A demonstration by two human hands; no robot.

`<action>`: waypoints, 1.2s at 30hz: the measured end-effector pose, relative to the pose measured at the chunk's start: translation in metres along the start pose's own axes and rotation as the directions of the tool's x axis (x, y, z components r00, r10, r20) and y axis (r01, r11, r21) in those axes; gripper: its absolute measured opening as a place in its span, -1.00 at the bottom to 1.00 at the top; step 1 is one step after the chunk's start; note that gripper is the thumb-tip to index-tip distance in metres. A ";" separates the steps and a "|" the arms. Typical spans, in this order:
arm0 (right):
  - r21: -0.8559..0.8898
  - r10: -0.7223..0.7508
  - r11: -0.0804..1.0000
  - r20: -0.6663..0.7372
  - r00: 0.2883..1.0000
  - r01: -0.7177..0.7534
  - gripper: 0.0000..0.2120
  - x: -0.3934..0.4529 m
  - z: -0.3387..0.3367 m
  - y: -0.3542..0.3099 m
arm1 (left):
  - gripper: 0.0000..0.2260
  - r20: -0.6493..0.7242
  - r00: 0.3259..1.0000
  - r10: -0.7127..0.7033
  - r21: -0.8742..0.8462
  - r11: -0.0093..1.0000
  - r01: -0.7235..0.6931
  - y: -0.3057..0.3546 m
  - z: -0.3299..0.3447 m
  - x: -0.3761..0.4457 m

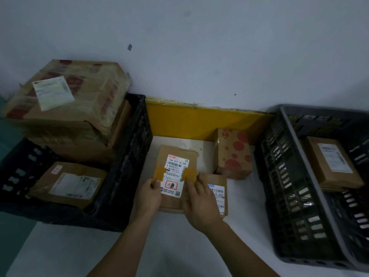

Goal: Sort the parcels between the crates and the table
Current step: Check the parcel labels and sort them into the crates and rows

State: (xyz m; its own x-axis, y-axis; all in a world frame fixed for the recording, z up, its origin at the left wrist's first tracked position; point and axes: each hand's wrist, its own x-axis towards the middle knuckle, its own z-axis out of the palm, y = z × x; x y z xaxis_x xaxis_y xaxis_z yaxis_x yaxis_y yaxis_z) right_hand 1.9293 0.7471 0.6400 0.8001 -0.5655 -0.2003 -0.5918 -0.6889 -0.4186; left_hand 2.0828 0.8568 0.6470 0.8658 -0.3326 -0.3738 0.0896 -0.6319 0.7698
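A flat brown parcel (175, 156) with a white label and yellow tape lies on the white table (179, 246) between two crates. My left hand (148, 196) grips its left edge, thumb on top. My right hand (199, 204) grips its right side, fingers over the edge. Partly under my right hand lies a second brown parcel (218, 188) with a barcode label. Behind that parcel stands a red-spotted box (233, 154).
A black crate (127, 160) on the left holds a large taped carton (65, 108) and a smaller parcel (67, 184). A grey crate (287, 186) on the right holds a brown box (333, 162). A yellow strip (199, 118) runs along the wall behind.
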 end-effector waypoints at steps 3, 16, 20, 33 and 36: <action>-0.096 -0.016 0.995 0.043 0.999 0.020 -0.15 0.005 0.010 0.005 | -0.78 0.053 0.999 0.001 0.006 1.000 -0.001 -0.013 0.008 0.011; -0.158 0.017 0.987 -0.005 1.000 -0.017 -0.27 0.036 -0.007 0.046 | -0.38 0.170 0.955 0.242 0.574 0.763 -0.296 -0.017 0.028 0.029; -0.161 0.200 0.963 -0.112 0.973 -0.217 -0.28 0.059 -0.035 0.092 | -0.36 0.222 0.909 0.352 0.645 0.646 -0.408 0.014 0.048 0.035; 0.176 0.538 0.839 -0.127 0.834 -0.515 0.03 0.113 -0.054 0.197 | -0.32 0.519 0.785 0.339 0.454 0.669 -0.589 0.109 0.157 0.046; 0.337 0.615 0.744 -0.006 0.789 -0.577 0.13 0.117 -0.047 0.208 | -0.35 0.591 0.764 0.258 0.457 0.674 -0.581 0.113 0.181 0.053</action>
State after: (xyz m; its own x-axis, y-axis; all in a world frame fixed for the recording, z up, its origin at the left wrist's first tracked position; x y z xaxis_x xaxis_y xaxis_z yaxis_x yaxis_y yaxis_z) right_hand 1.8956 0.5162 0.5709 0.2667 -0.8724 -0.4096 -0.8688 -0.0337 -0.4940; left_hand 2.0494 0.6410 0.6208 0.3938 -0.8309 -0.3932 -0.6671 -0.5526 0.4996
